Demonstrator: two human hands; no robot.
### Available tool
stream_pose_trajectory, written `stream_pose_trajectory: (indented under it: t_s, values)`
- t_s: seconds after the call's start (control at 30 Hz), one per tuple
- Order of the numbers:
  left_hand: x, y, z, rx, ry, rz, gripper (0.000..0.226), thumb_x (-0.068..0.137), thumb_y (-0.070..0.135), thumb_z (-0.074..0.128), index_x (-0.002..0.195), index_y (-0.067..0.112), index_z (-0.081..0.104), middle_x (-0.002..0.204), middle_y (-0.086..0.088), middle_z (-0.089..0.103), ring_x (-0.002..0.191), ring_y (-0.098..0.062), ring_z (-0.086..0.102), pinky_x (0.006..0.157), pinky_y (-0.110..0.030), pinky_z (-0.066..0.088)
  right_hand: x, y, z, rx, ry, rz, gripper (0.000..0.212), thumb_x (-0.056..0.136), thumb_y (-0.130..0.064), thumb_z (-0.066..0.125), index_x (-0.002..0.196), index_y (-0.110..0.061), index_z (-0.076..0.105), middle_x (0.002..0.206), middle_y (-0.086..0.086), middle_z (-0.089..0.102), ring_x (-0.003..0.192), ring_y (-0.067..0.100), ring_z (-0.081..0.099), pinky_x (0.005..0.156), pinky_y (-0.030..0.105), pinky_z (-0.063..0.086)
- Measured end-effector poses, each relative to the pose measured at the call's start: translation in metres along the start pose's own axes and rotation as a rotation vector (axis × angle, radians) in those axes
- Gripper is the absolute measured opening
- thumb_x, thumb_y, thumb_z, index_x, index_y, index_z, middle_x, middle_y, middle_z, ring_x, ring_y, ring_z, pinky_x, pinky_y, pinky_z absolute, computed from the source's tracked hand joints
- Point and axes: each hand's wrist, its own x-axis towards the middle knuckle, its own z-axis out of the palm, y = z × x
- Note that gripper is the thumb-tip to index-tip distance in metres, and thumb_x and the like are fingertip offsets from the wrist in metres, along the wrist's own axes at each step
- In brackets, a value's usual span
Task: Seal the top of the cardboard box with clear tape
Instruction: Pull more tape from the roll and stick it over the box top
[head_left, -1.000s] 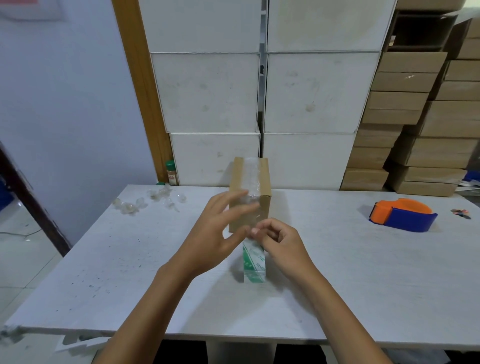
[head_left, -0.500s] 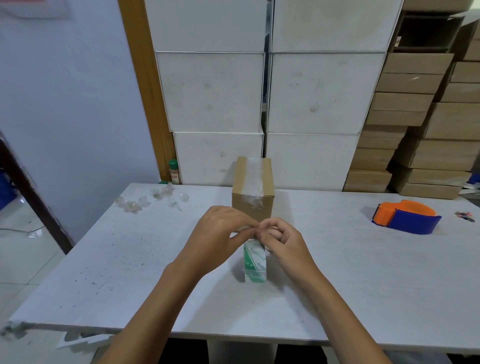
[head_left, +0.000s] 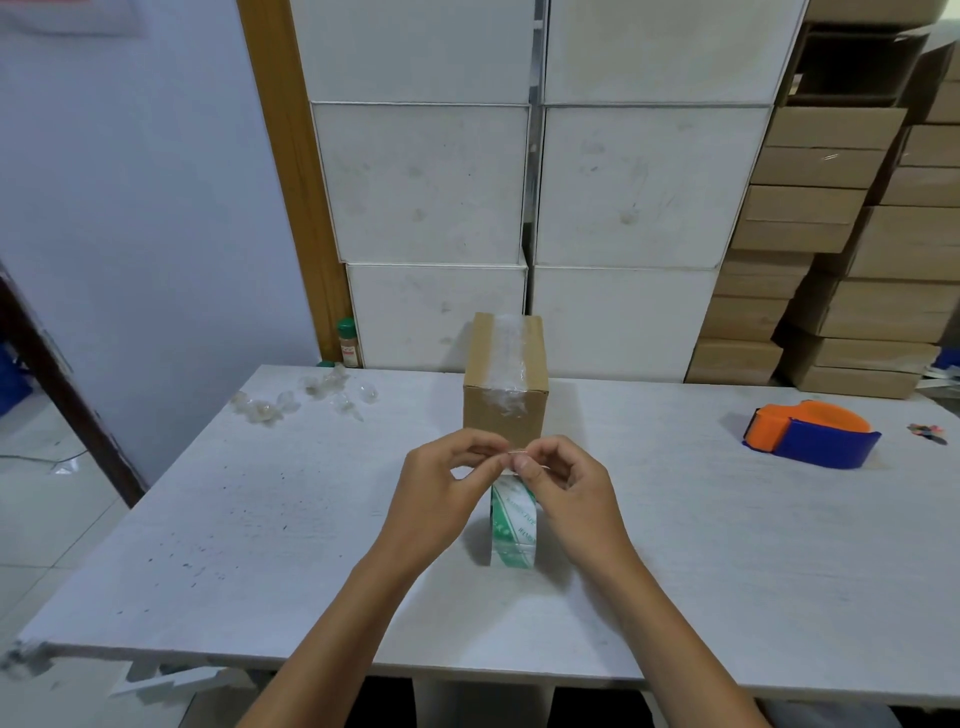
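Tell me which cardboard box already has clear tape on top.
The small brown box standing alone on the table; the stacked ones behind aren't on the table.

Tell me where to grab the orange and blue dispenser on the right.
Take the dispenser from above, across its narrow width, fingers on the near blue side and the far orange side. It lies flat on the table with open space around it, apart from both hands; its curved orange top gives a poorer hold.
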Motion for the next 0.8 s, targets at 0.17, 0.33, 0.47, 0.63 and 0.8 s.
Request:
stream_pose_trajectory:
  t_s: [0.17,0.33,0.47,0.63,0.8]
  values:
    - [0.001,-0.002,0.001,-0.167,0.038,-0.112,0.013,0.095,0.007,0.080,0.095,0.020,0.083,0.090,0.007,0.085,0.091,-0.010,0.082,0.081,-0.019,0.062,-0.005,-0.002,0.004,0.008,-0.002,-0.004,0.009,0.100,-0.014,0.073,0.093,-0.010,0.072,0.094,0.009,0.078,0.096,0.025,0.076,0.085,0.030,0.059]
    - [-0.004,-0.002,0.004,-0.250,0.068,-0.175,0.011,0.095,0.004,0.079,0.099,0.014,0.082,0.091,0.003,0.085,0.091,-0.010,0.082,0.080,-0.019,0.061,-0.008,0.001,0.009,-0.001,0.006,0.032,0.007,0.101,-0.021,0.073,0.095,-0.017,0.071,0.098,0.004,0.079,0.100,0.016,0.078,0.090,0.034,0.062]
    - [-0.007,-0.001,0.007,-0.286,0.105,-0.187,0.022,0.095,0.010,0.081,0.105,0.030,0.081,0.098,0.010,0.085,0.098,-0.006,0.081,0.086,-0.018,0.062,-0.012,-0.003,0.012,0.009,0.029,0.021,0.011,0.104,-0.019,0.068,0.096,-0.018,0.075,0.095,0.001,0.080,0.094,0.014,0.077,0.086,0.029,0.062]
    - [-0.013,0.002,0.022,-0.291,0.188,-0.183,0.015,0.096,0.010,0.078,0.092,0.024,0.081,0.090,0.008,0.083,0.089,-0.007,0.080,0.078,-0.017,0.061,-0.015,-0.002,0.021,-0.001,0.103,0.003,0.015,0.105,-0.020,0.066,0.093,-0.021,0.075,0.089,0.000,0.077,0.084,0.018,0.076,0.076,0.034,0.063]
    - [-0.016,0.004,0.030,-0.289,0.254,-0.183,0.023,0.099,0.009,0.074,0.087,0.027,0.080,0.085,0.011,0.082,0.084,-0.005,0.079,0.074,-0.016,0.060,-0.018,0.001,0.028,0.028,0.160,-0.016,0.016,0.105,-0.024,0.066,0.091,-0.027,0.074,0.089,-0.001,0.077,0.085,0.021,0.076,0.075,0.043,0.064]
